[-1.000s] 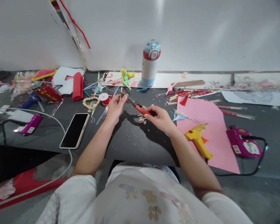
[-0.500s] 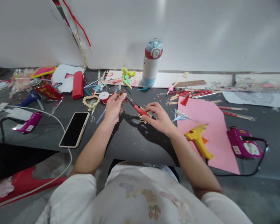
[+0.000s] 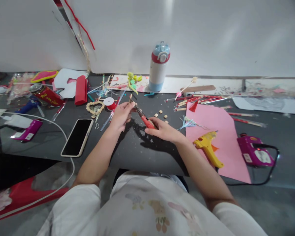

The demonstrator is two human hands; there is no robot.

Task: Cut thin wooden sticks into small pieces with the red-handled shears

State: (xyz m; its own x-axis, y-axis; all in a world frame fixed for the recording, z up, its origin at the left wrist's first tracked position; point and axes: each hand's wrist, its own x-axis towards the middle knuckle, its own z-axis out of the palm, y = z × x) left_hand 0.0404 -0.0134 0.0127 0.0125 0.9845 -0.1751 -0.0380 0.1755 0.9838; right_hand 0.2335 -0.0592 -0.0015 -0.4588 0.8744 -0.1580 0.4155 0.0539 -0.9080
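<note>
My right hand [image 3: 162, 128] is closed round the red handles of the pliers [image 3: 146, 122], whose dark jaws point up and left. Between the fingertips of my left hand [image 3: 123, 114] is a thin wooden stick [image 3: 130, 98], with the jaws of the pliers against it or very near. Small pale wooden pieces [image 3: 160, 111] lie on the dark table just beyond my right hand. A heart-shaped beaded ring [image 3: 95, 108] and a white and red spool [image 3: 109, 103] lie left of my left hand.
A bottle [image 3: 159, 67] stands at the back. On the left are a phone [image 3: 77, 137], a red can [image 3: 46, 95] and a cable. To the right, a yellow glue gun [image 3: 208, 149] rests on pink paper [image 3: 226, 131], beside a purple power block [image 3: 255, 150] and wrapped sticks.
The pliers and my right hand have shifted slightly down, and my right fingers have closed more around the handles. Several small wooden pieces now show beyond my right hand.
</note>
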